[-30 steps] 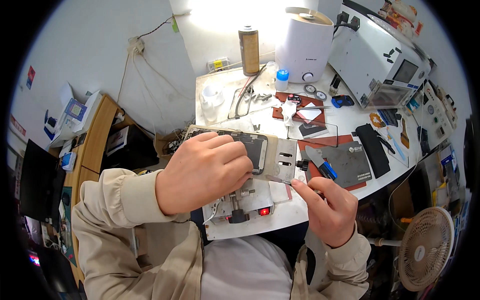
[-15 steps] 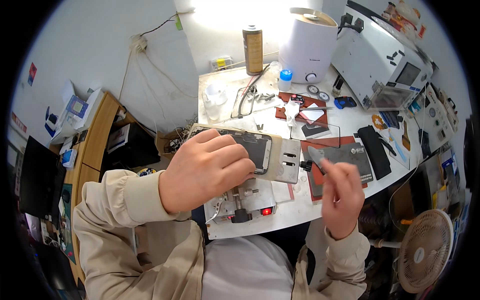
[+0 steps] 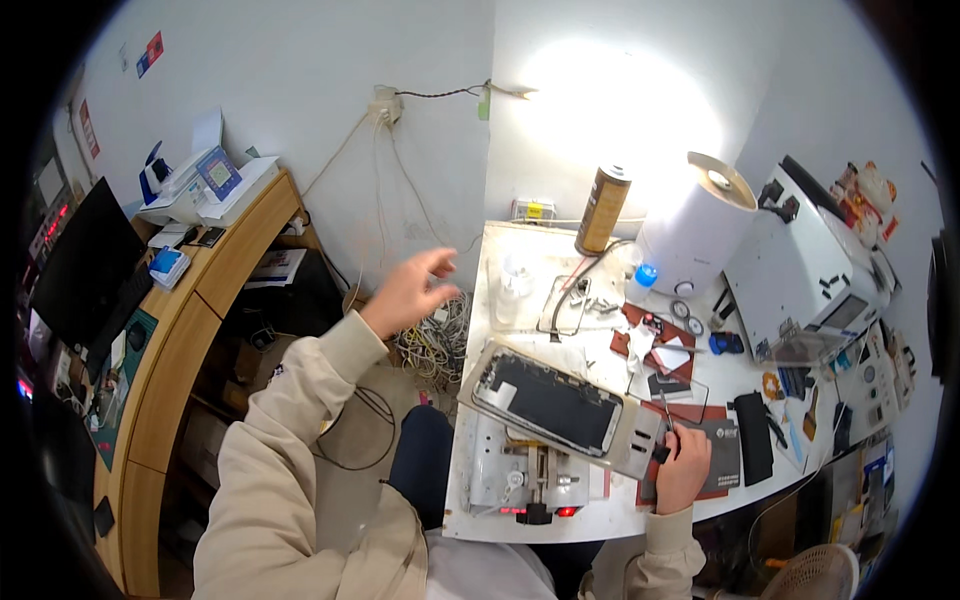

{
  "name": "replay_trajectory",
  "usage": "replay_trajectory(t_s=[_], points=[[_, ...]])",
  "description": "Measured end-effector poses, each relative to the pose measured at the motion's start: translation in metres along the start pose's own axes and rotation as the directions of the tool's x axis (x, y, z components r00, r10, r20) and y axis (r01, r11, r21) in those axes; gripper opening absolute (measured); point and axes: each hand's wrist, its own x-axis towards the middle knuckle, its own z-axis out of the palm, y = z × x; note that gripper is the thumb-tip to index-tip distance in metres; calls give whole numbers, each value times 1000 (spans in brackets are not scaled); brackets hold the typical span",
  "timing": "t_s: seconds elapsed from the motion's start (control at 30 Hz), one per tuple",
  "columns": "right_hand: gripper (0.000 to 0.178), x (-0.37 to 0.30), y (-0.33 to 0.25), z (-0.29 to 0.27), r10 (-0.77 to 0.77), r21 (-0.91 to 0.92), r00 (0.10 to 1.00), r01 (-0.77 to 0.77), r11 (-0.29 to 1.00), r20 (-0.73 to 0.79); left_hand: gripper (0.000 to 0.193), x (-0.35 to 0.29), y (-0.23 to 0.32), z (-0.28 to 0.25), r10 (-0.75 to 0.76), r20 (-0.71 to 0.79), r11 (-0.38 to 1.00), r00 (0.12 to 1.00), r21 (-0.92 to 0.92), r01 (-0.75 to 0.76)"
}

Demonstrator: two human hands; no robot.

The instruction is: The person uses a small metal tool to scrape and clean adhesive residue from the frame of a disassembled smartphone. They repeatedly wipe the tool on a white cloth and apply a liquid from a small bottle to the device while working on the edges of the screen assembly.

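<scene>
"Black-faced and pale-edged, the phone (image 3: 545, 400) lies slanted on a metal-ended holder (image 3: 636, 452). How does it sit relative to the hands?"

"Just left of the right hand (image 3: 684, 464), whose fingers are pinched around a thin tool (image 3: 666, 408). The left hand (image 3: 408, 292) hangs well apart from the phone, up and to its left, beyond the table's edge, thumb and fingers parted, empty."

"What stands between?"

"A black knob (image 3: 660, 453) at the holder's end, close by the right hand's fingers. Under the holder is a pale base with a red-lit switch (image 3: 566, 511). Past the right hand, a grey mat (image 3: 726, 455) and a black pouch (image 3: 752, 437) lie side by side; farther back are a spray can (image 3: 603, 210), a blue-capped bottle (image 3: 641, 284) and a white rounded appliance (image 3: 697, 230)."

"And the setting?"

"A marked white worktop (image 3: 600, 522) against pale, brightly lit walls, tangled cables (image 3: 435, 355) on the floor beside it, and at left a wooden desk (image 3: 225, 275) with a dark monitor (image 3: 88, 265)."
</scene>
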Motion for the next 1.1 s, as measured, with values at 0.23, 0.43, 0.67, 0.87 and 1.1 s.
replay_trajectory(t_s=[0.23,0.43,0.67,0.87,1.1], points=[[23,-10,-13,-23,-18,-73,987,7,997,-159,71,21,-2,81,102,64,991,993,84,-108],[20,-37,-51,-77,104,178,932,-44,983,-346,53,5,26,46,106,-103,994,989,33,-103],[63,-33,-136,-124,-379,424,913,405,810,-147,52,-72,210,-36,486,26,872,873,-81,-483],[69,-18,-147,-100,-377,512,899,437,740,-224,66,-78,252,26,505,271,827,819,-424,-370],[65,5,-103,-137,-327,516,944,303,801,-47,33,-82,229,26,524,330,763,786,228,-604]])
